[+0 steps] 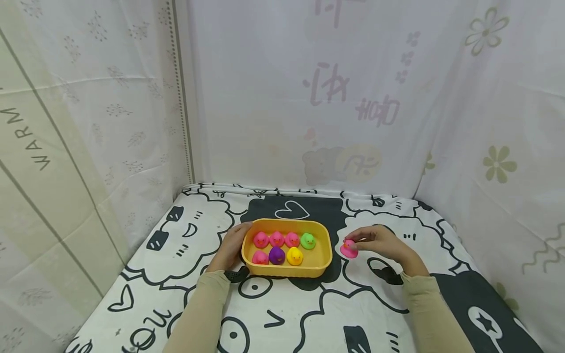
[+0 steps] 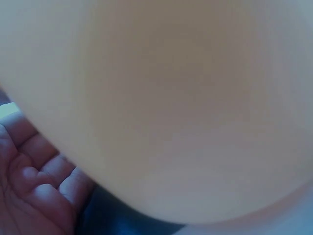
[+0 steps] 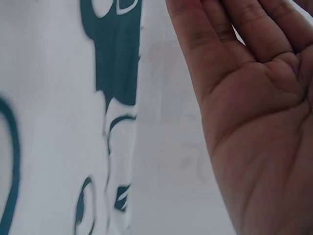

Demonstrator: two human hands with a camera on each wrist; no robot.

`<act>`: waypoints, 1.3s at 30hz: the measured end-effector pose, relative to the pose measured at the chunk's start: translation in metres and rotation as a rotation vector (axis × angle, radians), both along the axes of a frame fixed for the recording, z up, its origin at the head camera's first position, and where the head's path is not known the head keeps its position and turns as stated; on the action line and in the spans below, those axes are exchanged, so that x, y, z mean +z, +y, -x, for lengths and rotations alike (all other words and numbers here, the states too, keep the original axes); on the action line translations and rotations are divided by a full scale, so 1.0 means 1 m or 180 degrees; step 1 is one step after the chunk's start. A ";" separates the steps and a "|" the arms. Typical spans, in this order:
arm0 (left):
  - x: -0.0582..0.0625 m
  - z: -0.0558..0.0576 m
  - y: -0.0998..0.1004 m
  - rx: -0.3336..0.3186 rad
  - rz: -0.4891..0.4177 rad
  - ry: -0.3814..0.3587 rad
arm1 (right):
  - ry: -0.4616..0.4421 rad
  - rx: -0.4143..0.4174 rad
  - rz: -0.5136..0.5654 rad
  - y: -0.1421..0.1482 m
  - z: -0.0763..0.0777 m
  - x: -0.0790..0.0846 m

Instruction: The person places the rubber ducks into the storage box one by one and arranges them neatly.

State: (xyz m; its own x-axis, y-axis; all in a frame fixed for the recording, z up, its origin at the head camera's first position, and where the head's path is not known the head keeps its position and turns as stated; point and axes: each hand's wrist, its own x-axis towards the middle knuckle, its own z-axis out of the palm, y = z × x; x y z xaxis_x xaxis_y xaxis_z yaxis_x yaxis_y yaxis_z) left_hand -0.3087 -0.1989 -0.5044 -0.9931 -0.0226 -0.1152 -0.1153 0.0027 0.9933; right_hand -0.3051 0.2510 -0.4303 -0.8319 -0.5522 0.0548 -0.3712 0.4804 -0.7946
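Note:
A yellow plastic tray (image 1: 287,271) lies on the patterned cloth, with several pink rubber ducks (image 1: 276,239), a green duck (image 1: 308,240), a purple duck (image 1: 276,255) and a yellow duck (image 1: 295,256) inside it. My left hand (image 1: 229,247) holds the tray's left end, fingers along the wall up to the rim. That tray wall (image 2: 186,122) fills most of the left wrist view and hides the fingertips. To the right of the tray, my right hand (image 1: 381,243) pinches a pink duck (image 1: 348,249) from above, close over the cloth. The right wrist view shows the palm (image 3: 259,107) but no duck.
The black-and-white cartoon cloth (image 1: 273,314) covers the table. Pale printed curtains stand along the back (image 1: 265,98), left and right. A black strap (image 1: 237,274) sits at my left wrist, near the tray's front left corner.

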 end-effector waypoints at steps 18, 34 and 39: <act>0.004 0.003 0.001 -0.0069 -0.0070 0.0068 | 0.0132 0.0980 -0.0443 -0.088 0.024 0.024; 0.002 0.001 0.000 -0.0054 -0.0037 0.0040 | 0.0153 0.1000 -0.1108 -0.107 0.031 0.008; -0.001 0.000 -0.001 -0.0017 -0.0002 0.0016 | 0.0101 0.0989 -0.1276 -0.111 0.030 0.007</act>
State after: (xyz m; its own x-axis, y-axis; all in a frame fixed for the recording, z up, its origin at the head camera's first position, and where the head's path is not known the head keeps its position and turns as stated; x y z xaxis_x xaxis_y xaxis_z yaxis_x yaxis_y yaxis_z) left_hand -0.3089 -0.2002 -0.5054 -0.9938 -0.0173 -0.1101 -0.1102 0.0028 0.9939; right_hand -0.3351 0.1400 -0.4233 -0.6264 -0.7562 -0.1895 -0.5660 0.6083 -0.5564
